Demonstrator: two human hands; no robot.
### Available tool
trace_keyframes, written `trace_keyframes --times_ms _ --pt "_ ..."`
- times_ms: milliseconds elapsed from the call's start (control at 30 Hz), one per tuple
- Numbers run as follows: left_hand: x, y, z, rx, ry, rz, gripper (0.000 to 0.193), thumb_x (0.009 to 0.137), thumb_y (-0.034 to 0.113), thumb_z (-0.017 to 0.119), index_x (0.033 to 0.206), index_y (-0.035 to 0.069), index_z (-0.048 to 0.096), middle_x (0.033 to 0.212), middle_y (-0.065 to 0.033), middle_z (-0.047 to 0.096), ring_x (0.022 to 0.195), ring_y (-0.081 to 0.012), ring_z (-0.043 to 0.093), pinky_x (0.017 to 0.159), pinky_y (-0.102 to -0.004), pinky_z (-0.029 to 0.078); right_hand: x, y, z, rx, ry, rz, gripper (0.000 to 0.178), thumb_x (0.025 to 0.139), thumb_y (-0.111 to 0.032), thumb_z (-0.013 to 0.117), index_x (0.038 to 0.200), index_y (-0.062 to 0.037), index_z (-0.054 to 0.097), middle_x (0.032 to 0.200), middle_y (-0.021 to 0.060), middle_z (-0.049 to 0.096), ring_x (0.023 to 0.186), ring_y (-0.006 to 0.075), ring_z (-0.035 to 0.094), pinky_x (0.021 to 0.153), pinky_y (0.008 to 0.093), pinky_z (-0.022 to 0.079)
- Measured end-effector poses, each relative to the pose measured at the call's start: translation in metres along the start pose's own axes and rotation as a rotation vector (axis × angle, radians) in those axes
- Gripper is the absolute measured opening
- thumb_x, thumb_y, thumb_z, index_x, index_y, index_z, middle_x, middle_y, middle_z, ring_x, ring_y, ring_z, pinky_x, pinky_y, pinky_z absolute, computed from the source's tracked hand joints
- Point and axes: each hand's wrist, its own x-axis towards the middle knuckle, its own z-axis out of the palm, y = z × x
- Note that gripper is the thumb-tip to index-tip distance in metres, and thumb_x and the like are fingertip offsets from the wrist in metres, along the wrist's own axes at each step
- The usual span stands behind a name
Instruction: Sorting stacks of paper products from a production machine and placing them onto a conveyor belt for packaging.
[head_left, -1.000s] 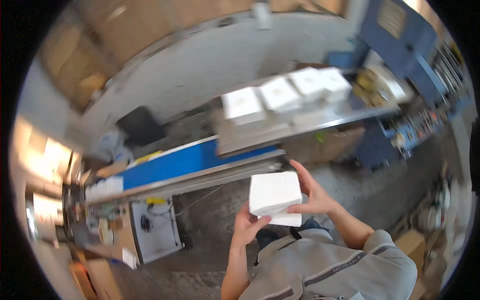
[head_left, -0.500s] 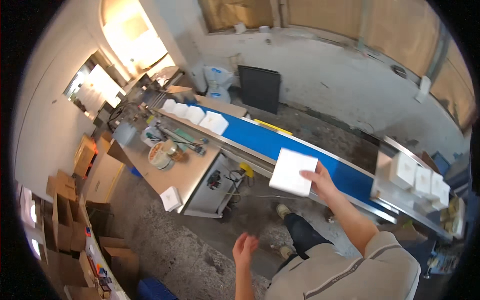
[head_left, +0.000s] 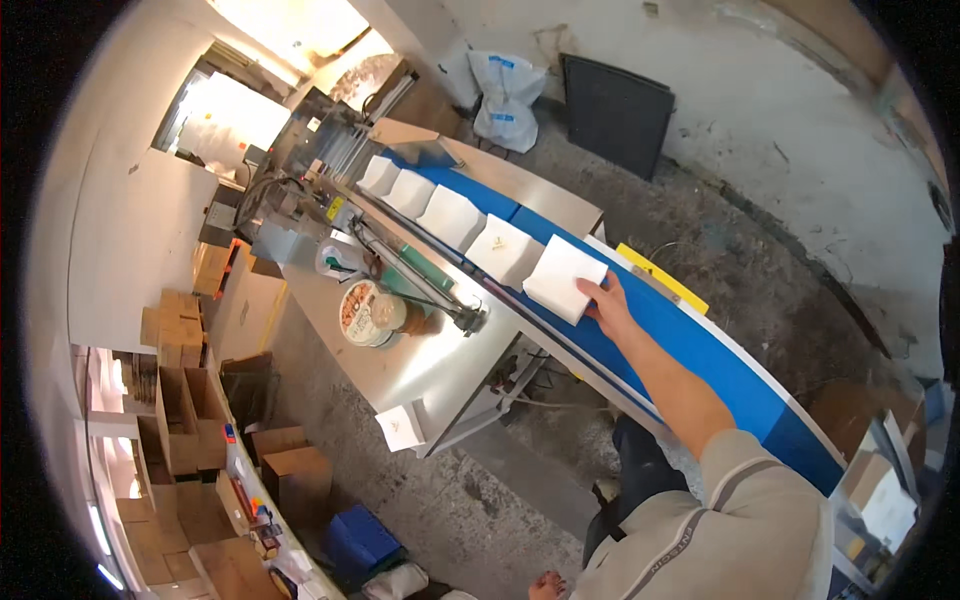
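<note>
My right hand (head_left: 605, 304) grips a white box (head_left: 562, 272) by its near right corner, thumb on top. The box is at the blue conveyor belt (head_left: 680, 345), beside a row of similar white boxes (head_left: 452, 215). The closest of these, another white box (head_left: 503, 247), has a small gold mark on top and stands right next to the held one. At the lower edge my left hand (head_left: 547, 586) shows only in part; it looks empty, with its fingers loosely apart.
A worktable (head_left: 385, 375) left of the belt carries a tub (head_left: 365, 313), a jar (head_left: 400, 313) and a single white box (head_left: 400, 427) at its corner. Cardboard boxes (head_left: 190, 410) fill the left side. A yellow bar (head_left: 662, 278) borders the belt's far side.
My right hand has carried the white box forward along the belt to the end of the row. My left hand has dropped toward the lower edge. The view has shifted toward the row.
</note>
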Motion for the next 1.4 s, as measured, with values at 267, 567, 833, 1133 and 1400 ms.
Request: trace_keyframes --times_ms 267,567,833,1133,1400 --pt "0.02 0.03 0.174 0.743 0.415 0.413 0.023 0.094 0.021 0.063 0.109 0.004 0.058 0.091 -0.0105 0.067 0.073 -0.0219 0.065 0.059 -0.0313 0.053 0.034 0.037 -0.045 -0.134 0.22 -0.024 0.091 0.07 -0.017 0.084 0.141 0.001 0.031 0.128 0.0208 0.05 0.112 0.0302 0.056 0.091 0.0406 0.05" --pt "0.045 0.09 0.17 0.827 0.196 0.338 0.025 0.092 0.016 0.064 0.112 0.001 0.058 0.086 -0.01 0.066 0.078 -0.0224 0.068 0.062 -0.0345 0.055 0.013 0.03 -0.054 -0.225 0.474 -0.049 0.061 0.077 -0.023 0.076 0.127 0.0023 0.052 0.114 0.0142 0.06 0.104 0.0235 0.057 0.086 0.0336 0.046" --pt "0.061 0.085 0.238 1.316 -0.032 0.604 0.027 0.088 0.01 0.067 0.111 -0.003 0.057 0.085 -0.0114 0.067 0.069 -0.0192 0.065 0.059 -0.0324 0.055 -0.153 -0.068 -0.138 -0.015 0.308 -0.137 0.03 0.088 -0.018 0.068 0.114 -0.0059 0.06 0.096 0.0047 0.066 0.087 0.0144 0.064 0.07 0.03 0.053" --pt "0.0 -0.084 0.397 1.744 -0.784 0.745 0.016 0.091 0.015 0.066 0.098 0.001 0.064 0.064 0.0002 0.054 0.049 -0.0059 0.047 0.042 -0.0211 0.036 -0.492 -0.141 -0.232 -0.254 0.396 -0.425 0.024 0.094 -0.022 0.064 0.108 -0.0019 0.061 0.092 0.005 0.066 0.084 0.0111 0.061 0.071 0.0264 0.05" --pt "0.002 -0.278 0.431 1.707 -0.956 0.299 0.036 0.097 0.033 0.058 0.112 0.001 0.059 0.084 -0.0097 0.064 0.067 -0.0158 0.061 0.058 -0.0276 0.049 -0.722 -0.163 -0.35 -0.163 0.875 -0.654 0.031 0.094 -0.021 0.063 0.117 -0.0018 0.061 0.101 0.0046 0.068 0.091 0.013 0.064 0.079 0.0262 0.052"
